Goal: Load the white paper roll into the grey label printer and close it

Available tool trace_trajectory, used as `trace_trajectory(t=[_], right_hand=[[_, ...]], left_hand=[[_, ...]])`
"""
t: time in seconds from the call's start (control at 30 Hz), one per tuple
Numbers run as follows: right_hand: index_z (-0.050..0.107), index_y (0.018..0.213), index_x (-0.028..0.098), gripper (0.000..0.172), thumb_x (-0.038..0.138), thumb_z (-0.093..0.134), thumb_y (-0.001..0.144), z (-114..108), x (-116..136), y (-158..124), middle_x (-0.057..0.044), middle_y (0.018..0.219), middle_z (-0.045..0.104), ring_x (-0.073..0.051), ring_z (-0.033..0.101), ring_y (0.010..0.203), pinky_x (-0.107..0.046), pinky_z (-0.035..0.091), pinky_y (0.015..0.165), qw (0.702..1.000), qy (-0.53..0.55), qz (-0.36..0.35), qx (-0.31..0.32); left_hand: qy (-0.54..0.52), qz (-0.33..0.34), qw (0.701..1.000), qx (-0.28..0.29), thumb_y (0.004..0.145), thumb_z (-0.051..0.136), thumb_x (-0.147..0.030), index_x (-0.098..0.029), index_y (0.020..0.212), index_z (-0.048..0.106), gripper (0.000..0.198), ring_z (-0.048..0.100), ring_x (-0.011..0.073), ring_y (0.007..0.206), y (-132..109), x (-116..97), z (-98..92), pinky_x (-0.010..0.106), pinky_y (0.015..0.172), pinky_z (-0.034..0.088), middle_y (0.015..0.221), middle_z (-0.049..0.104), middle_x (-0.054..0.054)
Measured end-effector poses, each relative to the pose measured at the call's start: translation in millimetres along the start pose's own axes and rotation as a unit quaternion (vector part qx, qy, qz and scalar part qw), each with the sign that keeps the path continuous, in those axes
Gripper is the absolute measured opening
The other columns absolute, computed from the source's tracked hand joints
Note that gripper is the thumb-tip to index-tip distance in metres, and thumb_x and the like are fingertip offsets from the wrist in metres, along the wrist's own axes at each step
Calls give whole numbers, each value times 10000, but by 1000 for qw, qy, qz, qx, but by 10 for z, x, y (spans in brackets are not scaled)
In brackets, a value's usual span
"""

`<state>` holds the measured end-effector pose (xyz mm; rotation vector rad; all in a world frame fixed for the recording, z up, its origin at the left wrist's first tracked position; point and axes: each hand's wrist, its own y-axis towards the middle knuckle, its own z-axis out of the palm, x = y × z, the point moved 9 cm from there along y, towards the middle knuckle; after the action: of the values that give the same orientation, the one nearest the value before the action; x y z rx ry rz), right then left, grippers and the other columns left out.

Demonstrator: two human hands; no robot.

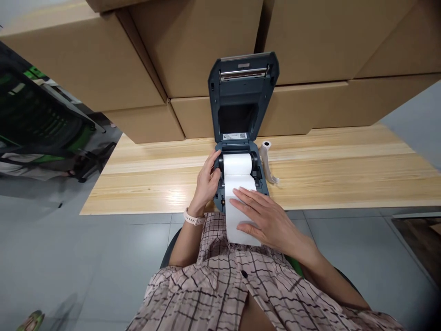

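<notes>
A dark grey label printer (244,119) stands on the wooden table with its lid tipped up and back. Between its black roll holders sits a white label roll (237,164). From the roll a paper strip (237,232) runs over the printer's front and hangs past the table edge. My left hand (207,180) rests against the printer's left side, fingers loosely spread near the left roll holder. Lying flat on the strip, my right hand (262,214) has its fingers stretched out. Whatever is under that palm is hidden.
Beside the printer's right side lies a small roll (267,146) with a loose tail of paper. Large cardboard boxes (206,46) are stacked along the back of the wooden table (330,174). At the left, a dark chair (41,115) stands on the grey tiled floor.
</notes>
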<state>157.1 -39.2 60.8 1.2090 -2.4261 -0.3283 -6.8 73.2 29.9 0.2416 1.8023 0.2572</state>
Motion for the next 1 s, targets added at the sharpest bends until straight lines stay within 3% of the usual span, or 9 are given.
trace_trajectory(t=[0.3, 0.47, 0.57, 0.63, 0.7, 0.8, 0.87, 0.93, 1.0], right_hand=[[342, 1675, 315, 660, 444, 565, 1067, 15, -13, 18, -69, 1660, 502, -267, 461, 1563, -533, 514, 1221, 999, 27, 21, 12], [520, 1576, 366, 562, 482, 620, 1035, -33, -57, -64, -34, 1625, 550, -266, 522, 1521, -557, 500, 1226, 993, 114, 10, 24], [668, 1407, 439, 373, 445, 632, 1035, -355, -324, 30, 28, 1414, 734, -224, 689, 1334, -521, 564, 1165, 967, 252, 23, -44], [715, 1320, 422, 288, 407, 597, 1058, -736, -765, 201, 28, 1343, 766, -198, 711, 1285, -478, 574, 1153, 934, 290, 93, -187], [674, 1378, 343, 341, 445, 535, 1083, -1099, -1232, 435, -21, 1473, 689, -191, 631, 1396, -443, 493, 1231, 893, 261, 161, -328], [340, 1648, 189, 533, 373, 233, 1159, -1232, -1780, 1148, -67, 1713, 437, -132, 464, 1549, -370, 380, 1283, 865, 336, 206, -311], [271, 1665, 117, 609, 334, 34, 1148, -1282, -1947, 1598, -45, 1753, 353, -139, 359, 1605, -353, 363, 1270, 849, 407, 183, -282], [378, 1614, 79, 750, 395, -83, 1115, -1304, -1961, 1845, -40, 1626, 542, -170, 433, 1560, -344, 399, 1229, 830, 467, 159, -260], [505, 1535, 89, 830, 452, -106, 1106, -1312, -1848, 1820, -44, 1445, 687, -167, 551, 1473, -336, 419, 1215, 824, 481, 143, -265]], left_hand=[[-38, -30, 999, 9, 1039, 561, -445, -312, 1564, 490, 546, 362, 279, 1626, -68, 95, 35, 510, 1359, 278, 1725, 427, 66], [-79, -144, 986, 3, 991, 678, -427, -389, 1658, 297, 769, 226, 301, 1679, -503, 20, 146, 508, 1373, 293, 1802, 256, 3], [-96, -167, 981, 2, 970, 715, -416, -408, 1685, 204, 878, 208, 318, 1682, -753, -52, 184, 512, 1356, 346, 1816, 203, -4], [-105, -177, 979, 8, 971, 715, -429, -423, 1694, 150, 918, 239, 336, 1672, -866, -55, 201, 525, 1321, 408, 1821, 178, 2], [-100, -177, 979, 23, 977, 705, -456, -442, 1699, 81, 954, 271, 351, 1660, -939, -46, 223, 530, 1279, 470, 1826, 149, 7], [-70, -161, 983, 45, 1001, 653, -495, -463, 1692, -19, 964, 269, 352, 1661, -1004, -43, 259, 515, 1245, 515, 1832, 103, 7], [-53, -152, 986, 43, 1008, 630, -511, -471, 1685, -52, 961, 243, 350, 1669, -1030, -46, 261, 512, 1252, 508, 1835, 73, 7], [-45, -152, 987, 36, 1002, 635, -519, -482, 1680, -57, 969, 211, 353, 1677, -1048, -40, 253, 517, 1261, 495, 1838, 31, 5], [-45, -160, 986, 31, 990, 655, -526, -491, 1677, -57, 990, 185, 357, 1683, -1064, -22, 245, 525, 1264, 486, 1838, -5, 6]])
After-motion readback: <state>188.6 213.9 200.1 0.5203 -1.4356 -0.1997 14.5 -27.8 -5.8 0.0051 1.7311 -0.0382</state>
